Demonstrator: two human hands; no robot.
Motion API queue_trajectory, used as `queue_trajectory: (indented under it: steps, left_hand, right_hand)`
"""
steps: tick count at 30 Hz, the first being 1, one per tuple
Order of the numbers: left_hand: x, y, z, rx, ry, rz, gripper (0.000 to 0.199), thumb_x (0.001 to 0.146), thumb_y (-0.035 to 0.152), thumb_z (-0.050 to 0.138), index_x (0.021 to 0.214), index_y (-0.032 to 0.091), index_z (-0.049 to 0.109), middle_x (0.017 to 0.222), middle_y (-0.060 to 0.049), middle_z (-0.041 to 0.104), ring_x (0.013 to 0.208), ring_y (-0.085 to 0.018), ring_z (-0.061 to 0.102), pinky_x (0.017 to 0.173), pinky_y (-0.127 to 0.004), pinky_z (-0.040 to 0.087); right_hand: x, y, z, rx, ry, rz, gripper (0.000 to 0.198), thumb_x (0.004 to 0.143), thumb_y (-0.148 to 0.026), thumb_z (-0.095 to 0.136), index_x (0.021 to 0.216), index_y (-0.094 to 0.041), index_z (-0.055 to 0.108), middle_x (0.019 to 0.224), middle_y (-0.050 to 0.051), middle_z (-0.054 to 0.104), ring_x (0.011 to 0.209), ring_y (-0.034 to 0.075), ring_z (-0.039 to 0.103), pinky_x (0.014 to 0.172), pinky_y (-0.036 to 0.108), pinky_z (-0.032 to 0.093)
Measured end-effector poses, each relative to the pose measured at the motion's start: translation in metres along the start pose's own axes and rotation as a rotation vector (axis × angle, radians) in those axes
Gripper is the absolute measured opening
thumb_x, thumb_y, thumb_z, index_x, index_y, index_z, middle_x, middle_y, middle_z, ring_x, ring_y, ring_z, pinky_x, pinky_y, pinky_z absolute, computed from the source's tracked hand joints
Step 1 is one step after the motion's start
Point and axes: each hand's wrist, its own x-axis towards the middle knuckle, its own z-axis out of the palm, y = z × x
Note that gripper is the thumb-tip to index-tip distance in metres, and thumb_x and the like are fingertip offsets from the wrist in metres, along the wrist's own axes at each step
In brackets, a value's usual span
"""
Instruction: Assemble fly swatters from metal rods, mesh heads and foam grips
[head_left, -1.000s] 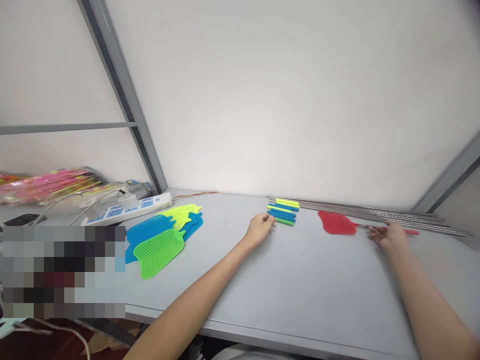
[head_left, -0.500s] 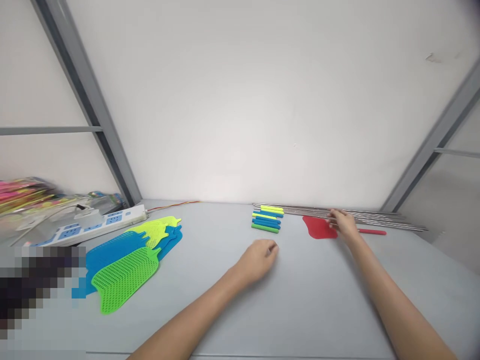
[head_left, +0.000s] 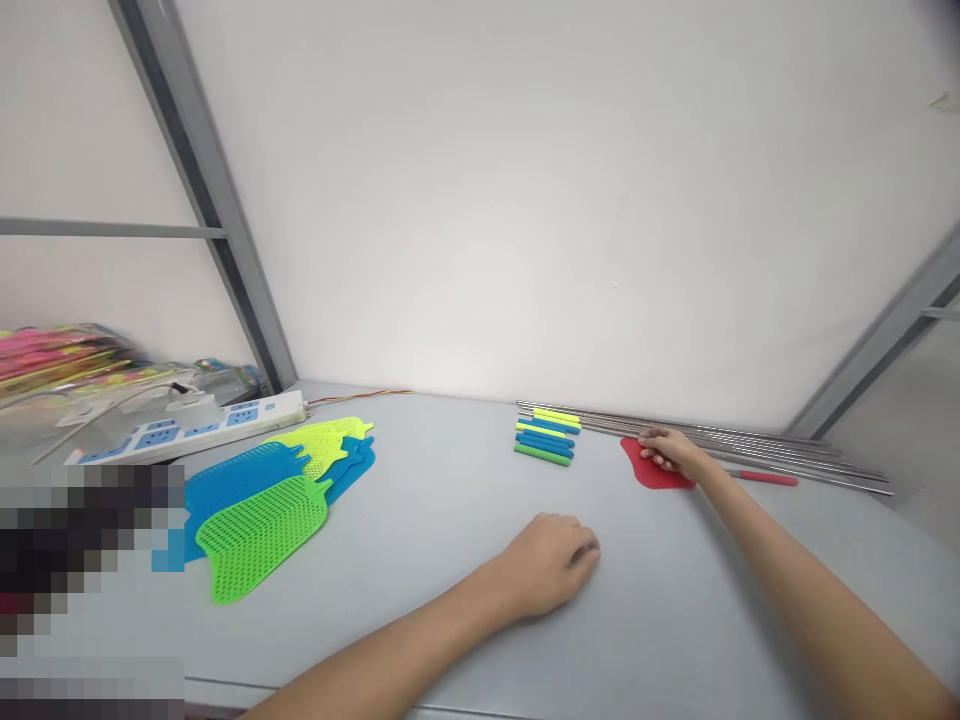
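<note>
My right hand point(head_left: 669, 450) is over the red fly swatter head point(head_left: 664, 478), palm down. Its fingers are loosely bent with small gaps between them, and no firm grip on the swatter shows. The red swatter handle point(head_left: 769, 478) lies to the right of that hand; the wrist covers the part between. Low in the middle, my left hand point(head_left: 559, 568) rests on the table with its fingers curled in, and nothing shows in it. Beyond it lies a row of short coloured tubes point(head_left: 544, 440), in yellow, blue and green.
Long metal rods point(head_left: 810, 452) lie along the wall at the back right. At the left are a green swatter head point(head_left: 266, 535), blue swatter heads point(head_left: 244, 475) and yellow ones point(head_left: 322, 450). Behind them stand a white power strip point(head_left: 217, 430) and bagged colourful items point(head_left: 60, 360).
My right hand has slid left over the red swatter head, its fingers bending more. My left hand has come nearer to me and a little right. The view has shifted slightly.
</note>
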Motion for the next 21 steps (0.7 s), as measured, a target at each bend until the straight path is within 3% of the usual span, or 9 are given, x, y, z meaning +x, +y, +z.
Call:
queue_trajectory:
  steps: [10, 21]
  left_hand:
    - [-0.0023, -0.0017, 0.0055, 0.095, 0.014, 0.023, 0.028, 0.083, 0.031, 0.025, 0.089, 0.019, 0.051, 0.077, -0.003, 0.053, 0.075, -0.013, 0.048, 0.072, -0.026, 0.033]
    - [-0.002, -0.003, 0.007, 0.114, 0.011, 0.029, 0.027, 0.082, 0.031, 0.026, 0.089, 0.02, 0.05, 0.077, -0.002, 0.053, 0.075, -0.013, 0.048, 0.071, -0.026, 0.033]
  right_hand:
    - [0.0029, 0.0039, -0.0041, -0.014, -0.075, -0.059, 0.014, 0.065, -0.022, 0.057, 0.06, -0.013, 0.049, 0.049, 0.002, 0.053, 0.033, 0.003, 0.039, 0.031, 0.013, 0.034]
    - [-0.0001, 0.0075, 0.0002, 0.053, -0.017, -0.194, 0.018, 0.063, -0.025, 0.06, 0.072, -0.013, 0.052, 0.073, 0.009, 0.062, 0.046, 0.008, 0.052, 0.033, 0.015, 0.039]
